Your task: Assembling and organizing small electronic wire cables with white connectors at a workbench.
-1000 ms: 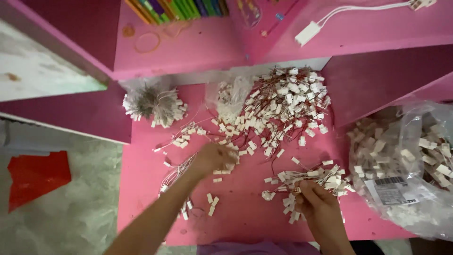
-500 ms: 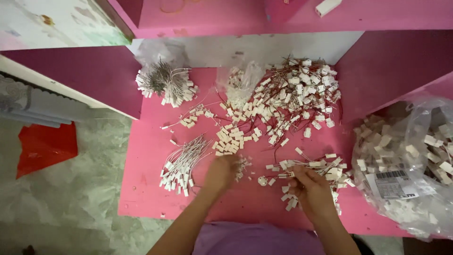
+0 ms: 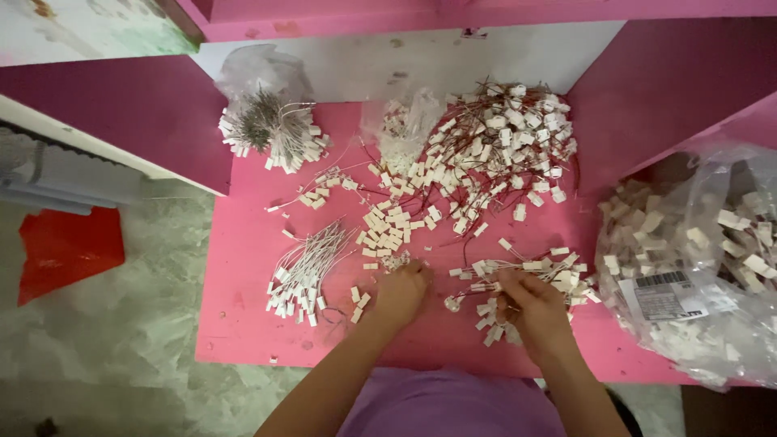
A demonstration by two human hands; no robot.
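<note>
The left hand [image 3: 402, 293] is resting knuckles-up on the pink table [image 3: 243, 316], its fingers curled in and closing on a small cluster of white connectors [image 3: 395, 260] at its fingertips — whether anything is actually being pinched there I cannot tell. Just beyond those fingertips a tight pile of white plastic housings [image 3: 390, 229] is lying, and off to the outer side of this hand a bundle of white-wired leads [image 3: 305, 273] is fanning out, near but not touching it.

The right hand [image 3: 530, 303] is pressing its fingers together on a few thin wired connectors [image 3: 494, 285] pulled from the loose scatter around it; more of the same pieces [image 3: 558, 265] are lying right beside and past its fingertips. Between the two hands a bare strip of table is showing.

Well beyond both grips a big tangle of red-wired connectors [image 3: 506, 146] is spreading across the far part of the table, with a smaller tied bunch [image 3: 267, 129] sitting further out past the left hand. Outside the right hand a clear plastic bag [image 3: 696, 259] — full of pale pieces — is slumping off the table edge.
</note>
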